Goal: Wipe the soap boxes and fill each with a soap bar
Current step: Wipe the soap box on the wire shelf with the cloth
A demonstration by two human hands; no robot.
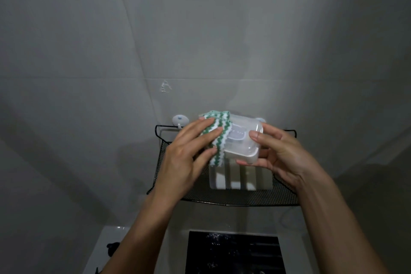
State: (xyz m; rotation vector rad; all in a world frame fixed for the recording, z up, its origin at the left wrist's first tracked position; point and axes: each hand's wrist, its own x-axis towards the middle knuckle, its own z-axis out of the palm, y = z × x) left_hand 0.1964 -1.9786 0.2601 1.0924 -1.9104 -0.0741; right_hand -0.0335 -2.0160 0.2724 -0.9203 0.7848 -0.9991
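Hanging on the grey tiled wall (89, 51) at the middle of the frame is a small white hook (180, 119), just above the left end of a black mesh shelf (233, 198). Right of the hook, the left hand (184, 158) lays its straight fingers, a little apart, flat on a green and white striped cloth (219, 140) and presses it against the left side of a clear soap box (242, 142). The cloth wraps over the top of the box and hangs down its near side. The soap box is held up in the air at the middle of the frame, in front of the shelf, tilted, with its lid closed; it is hard to tell if a soap bar is inside. The right hand (280, 155) grips the right end of the box, thumb on top and the other fingers curled under it. Below the box, another white box (240, 178) with slits in it sits on the shelf. At the bottom of the frame is a dark, wet square (233, 251) set in a white top (106, 240), maybe a sink.
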